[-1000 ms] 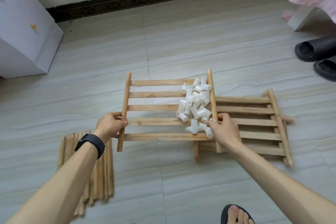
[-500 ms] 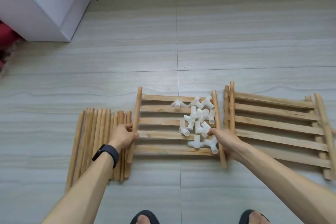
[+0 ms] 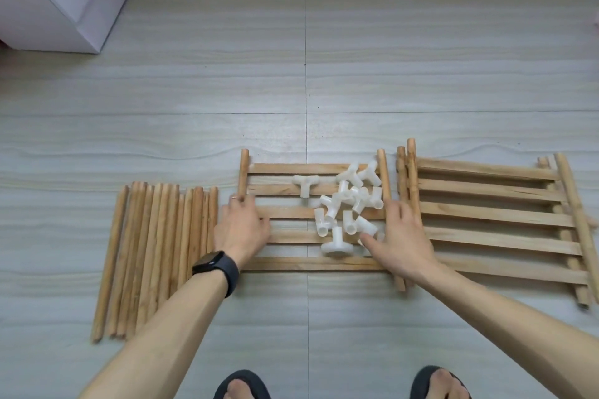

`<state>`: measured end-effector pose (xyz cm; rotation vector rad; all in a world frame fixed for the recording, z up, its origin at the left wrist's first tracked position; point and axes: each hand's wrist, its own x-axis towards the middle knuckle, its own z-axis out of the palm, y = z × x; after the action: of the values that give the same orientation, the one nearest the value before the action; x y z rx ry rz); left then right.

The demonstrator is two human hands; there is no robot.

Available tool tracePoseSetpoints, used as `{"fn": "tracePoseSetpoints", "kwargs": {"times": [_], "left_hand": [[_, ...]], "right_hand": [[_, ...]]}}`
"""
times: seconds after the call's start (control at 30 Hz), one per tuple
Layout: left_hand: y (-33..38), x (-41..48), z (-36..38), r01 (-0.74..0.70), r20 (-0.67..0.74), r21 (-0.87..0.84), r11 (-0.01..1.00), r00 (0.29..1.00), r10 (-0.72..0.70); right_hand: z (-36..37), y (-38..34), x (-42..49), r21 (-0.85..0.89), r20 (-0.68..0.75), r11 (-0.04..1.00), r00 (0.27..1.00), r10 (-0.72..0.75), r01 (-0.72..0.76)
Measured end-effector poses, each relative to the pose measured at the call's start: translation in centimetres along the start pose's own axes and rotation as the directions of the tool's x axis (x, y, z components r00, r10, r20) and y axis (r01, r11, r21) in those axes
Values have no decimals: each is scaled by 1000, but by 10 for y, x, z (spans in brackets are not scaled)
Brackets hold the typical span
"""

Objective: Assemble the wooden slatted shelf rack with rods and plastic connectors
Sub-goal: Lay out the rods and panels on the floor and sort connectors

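One second ago the slatted panel (image 3: pixel 291 168) lay partly over the stacked panels (image 3: pixel 486 214). Now it lies flat on the floor just beside them, with the rods (image 3: pixel 155 253) near its other side. The left hand (image 3: pixel 243 230) and the right hand (image 3: pixel 403 238) no longer grip the side rails. Their fingers have loosened and lie over them. The white connectors (image 3: pixel 350 204) have spread out, and one connector (image 3: pixel 304 183) now lies apart from the heap, nearer the left fingers.

Slatted panel (image 3: pixel 282 168): five pale wood slats between two round rails, lying flat. White plastic connectors (image 3: pixel 348 207): loose heap of T-shaped and three-way pieces on the panel's right half, one apart nearer its middle. Rods (image 3: pixel 155 256): plain bundle laid side by side, just left of the panel. Stacked panels (image 3: pixel 492 214): just right of it, slightly skewed.
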<state>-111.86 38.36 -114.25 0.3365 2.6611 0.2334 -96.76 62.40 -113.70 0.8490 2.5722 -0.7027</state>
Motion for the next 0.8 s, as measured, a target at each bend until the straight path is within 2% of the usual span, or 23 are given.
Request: {"fn": "tracePoseSetpoints", "kwargs": {"times": [0.07,0.13,0.2,0.3,0.43,0.5,0.57,0.63,0.7,0.8], "left_hand": [[27,6,4,-150,-14,-35,988,989,150],[55,16,10,-241,35,-74,968,969,244],[75,28,17,-258,141,-109,960,952,272],[86,45,29,-181,269,-171,969,937,223],[83,48,50,-261,163,-214,941,940,298],[79,47,59,-321,148,-214,923,923,355],[77,49,63,-328,161,-215,920,917,364],[78,52,64,-297,158,-230,927,928,336],[81,54,64,-249,141,-298,922,943,300],[79,56,61,-220,127,-395,892,949,290]], "right_hand": [[-5,-9,12,-144,-34,979,988,-149,143],[-9,-21,30,-267,-15,941,976,-218,206],[-10,-33,51,-377,49,897,972,-228,229],[-10,-43,77,-429,185,865,963,-196,259],[5,-38,83,-485,172,815,949,-265,316],[14,-31,80,-474,167,816,943,-287,332],[17,-23,79,-395,142,863,949,-283,316],[16,-18,81,-236,118,930,958,-261,282],[14,-13,82,-110,96,955,959,-266,276],[10,-6,80,-50,90,955,953,-288,293]]}}
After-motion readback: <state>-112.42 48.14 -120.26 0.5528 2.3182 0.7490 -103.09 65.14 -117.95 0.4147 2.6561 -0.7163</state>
